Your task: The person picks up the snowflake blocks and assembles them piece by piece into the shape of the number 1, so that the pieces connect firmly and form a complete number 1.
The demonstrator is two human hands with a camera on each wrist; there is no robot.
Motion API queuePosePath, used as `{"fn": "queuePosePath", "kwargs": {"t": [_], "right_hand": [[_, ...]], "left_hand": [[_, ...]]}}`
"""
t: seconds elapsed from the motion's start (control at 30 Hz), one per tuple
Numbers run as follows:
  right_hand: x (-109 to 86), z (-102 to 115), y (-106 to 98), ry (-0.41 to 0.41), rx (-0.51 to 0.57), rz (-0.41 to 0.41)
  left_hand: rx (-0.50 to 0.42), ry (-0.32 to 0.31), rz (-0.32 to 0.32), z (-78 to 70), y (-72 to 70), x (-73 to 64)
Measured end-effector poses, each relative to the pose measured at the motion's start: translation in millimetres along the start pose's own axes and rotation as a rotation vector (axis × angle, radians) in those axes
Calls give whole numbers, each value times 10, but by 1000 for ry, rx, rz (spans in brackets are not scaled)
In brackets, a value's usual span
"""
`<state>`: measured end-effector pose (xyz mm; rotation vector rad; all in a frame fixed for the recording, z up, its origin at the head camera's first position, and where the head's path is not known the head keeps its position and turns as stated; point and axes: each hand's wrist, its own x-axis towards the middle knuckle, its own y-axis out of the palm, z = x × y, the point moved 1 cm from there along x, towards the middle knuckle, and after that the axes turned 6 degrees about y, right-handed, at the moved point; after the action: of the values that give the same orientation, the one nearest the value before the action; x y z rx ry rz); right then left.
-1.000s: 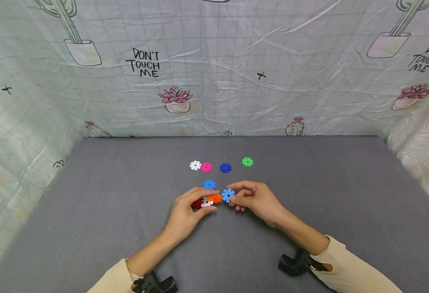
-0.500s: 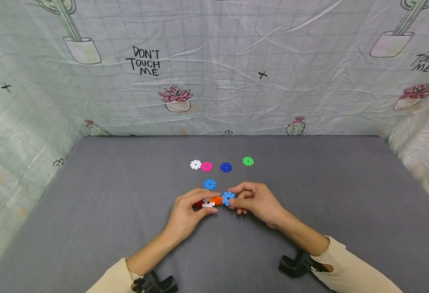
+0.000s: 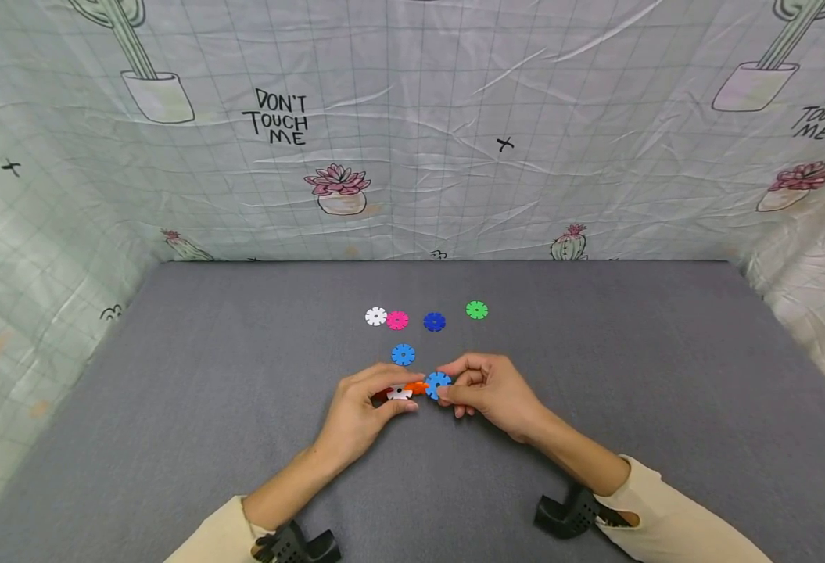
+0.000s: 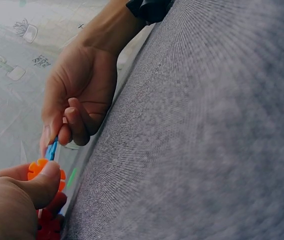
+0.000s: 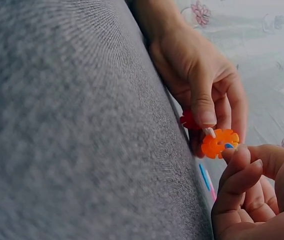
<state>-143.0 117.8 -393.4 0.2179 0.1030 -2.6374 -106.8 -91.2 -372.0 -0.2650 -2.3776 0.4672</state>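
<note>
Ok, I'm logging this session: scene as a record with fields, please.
Left hand: holds linked red round notched disc, white notched disc, orange notched disc
Right hand: pinches light blue round notched disc
Contact: light blue disc meets orange disc; full locking unclear
Loose round notched discs: second white disc, pink disc, dark blue disc, green disc, second light blue disc
Surface: grey fabric tabletop

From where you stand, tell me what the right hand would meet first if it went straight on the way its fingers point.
Most likely the orange disc, at the edge of the blue disc the right hand pinches; the two look in contact, but whether they interlock is unclear.
</note>
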Motion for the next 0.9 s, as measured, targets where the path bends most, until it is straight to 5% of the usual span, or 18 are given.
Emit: {"fn": "queuePosePath", "kwargs": {"t": [0.53, 0.9], "right_hand": [[3, 8, 36, 23, 51, -3], [-1, 5, 32, 18, 26, 2]], "left_hand": [[16, 39, -5, 7, 7, -8], [-1, 45, 11, 349, 80, -136]]}}
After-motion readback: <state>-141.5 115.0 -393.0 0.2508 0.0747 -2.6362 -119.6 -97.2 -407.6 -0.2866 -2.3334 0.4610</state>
